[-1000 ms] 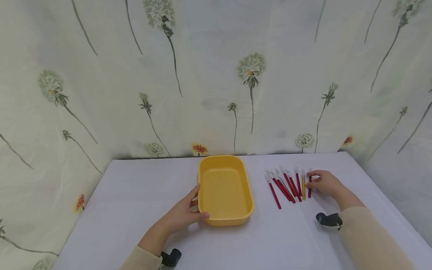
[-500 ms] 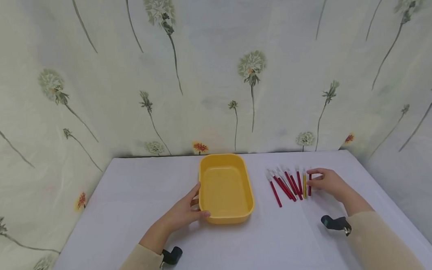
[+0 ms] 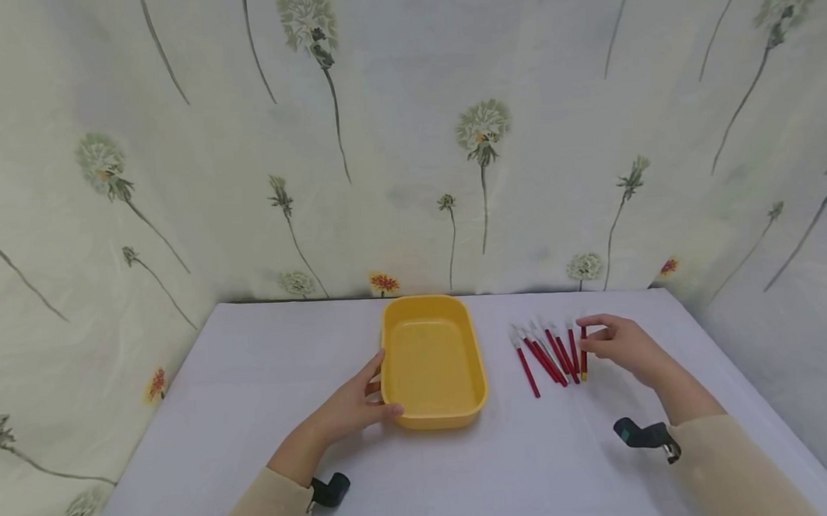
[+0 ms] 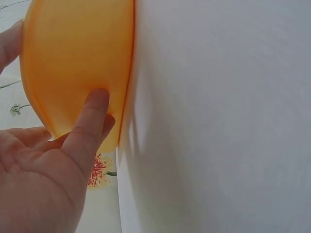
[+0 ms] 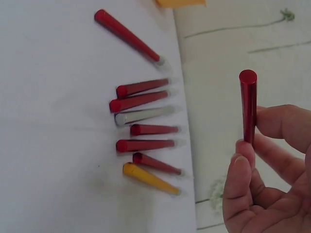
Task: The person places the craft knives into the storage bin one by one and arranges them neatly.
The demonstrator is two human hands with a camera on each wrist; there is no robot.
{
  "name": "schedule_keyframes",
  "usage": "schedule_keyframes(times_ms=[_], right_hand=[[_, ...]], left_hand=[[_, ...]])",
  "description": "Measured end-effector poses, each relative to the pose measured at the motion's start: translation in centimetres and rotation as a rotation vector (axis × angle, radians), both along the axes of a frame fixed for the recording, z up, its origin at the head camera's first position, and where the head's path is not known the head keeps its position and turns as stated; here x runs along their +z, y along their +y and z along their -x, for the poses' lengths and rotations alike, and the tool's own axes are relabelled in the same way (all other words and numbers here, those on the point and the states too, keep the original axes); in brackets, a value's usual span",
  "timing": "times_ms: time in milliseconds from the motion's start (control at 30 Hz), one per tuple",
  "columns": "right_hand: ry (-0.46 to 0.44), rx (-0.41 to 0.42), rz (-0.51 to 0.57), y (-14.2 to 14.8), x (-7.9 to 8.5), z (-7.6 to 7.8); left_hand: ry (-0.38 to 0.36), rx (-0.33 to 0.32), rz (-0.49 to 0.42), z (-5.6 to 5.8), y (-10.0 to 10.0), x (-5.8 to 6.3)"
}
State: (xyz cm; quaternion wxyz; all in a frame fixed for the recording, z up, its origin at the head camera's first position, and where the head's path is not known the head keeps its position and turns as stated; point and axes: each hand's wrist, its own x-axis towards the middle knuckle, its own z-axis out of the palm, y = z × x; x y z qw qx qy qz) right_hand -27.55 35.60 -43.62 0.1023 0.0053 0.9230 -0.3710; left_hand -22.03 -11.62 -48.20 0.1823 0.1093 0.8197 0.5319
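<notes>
My left hand [image 3: 351,405] grips the near left corner of a yellow plastic tray [image 3: 432,366]. Its thumb lies at the rim, while in the left wrist view its fingers press the outer wall [image 4: 73,63]. Between thumb and fingers my right hand [image 3: 621,344] pinches a red pen [image 5: 249,104], raised off the table, its blunt end toward the camera in the right wrist view. Its far end is hidden by the fingers. In the head view the held pen overlaps a yellow pen [image 5: 148,177] lying at the right end of a row.
Several red pens [image 5: 146,143] with whitish clear tips and one silvery-white pen [image 5: 143,115] lie right of the tray, one red pen [image 3: 528,373] slightly apart at the left. A dandelion-print cloth [image 3: 393,134] rises behind the white table [image 3: 285,350].
My right hand has lifted the red pen from the right end of the row and shifted slightly left, bringing it over the yellow pen. My left hand and the tray stay put.
</notes>
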Motion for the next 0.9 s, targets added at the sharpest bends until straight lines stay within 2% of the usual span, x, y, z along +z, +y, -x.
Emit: schedule_keyframes(times_ms=[233, 533, 900], right_hand=[[0.048, 0.036, 0.039, -2.0, 1.4, -0.8], [0.08, 0.057, 0.098, -4.4, 2.2, -1.1], [0.07, 0.066, 0.169, -8.1, 2.9, -1.3]], left_hand=[[0.0, -0.003, -0.006, 0.0, 0.0, -0.1], [-0.004, 0.007, 0.006, -0.1, 0.0, -0.1], [0.008, 0.007, 0.03, 0.0, 0.1, -0.1]])
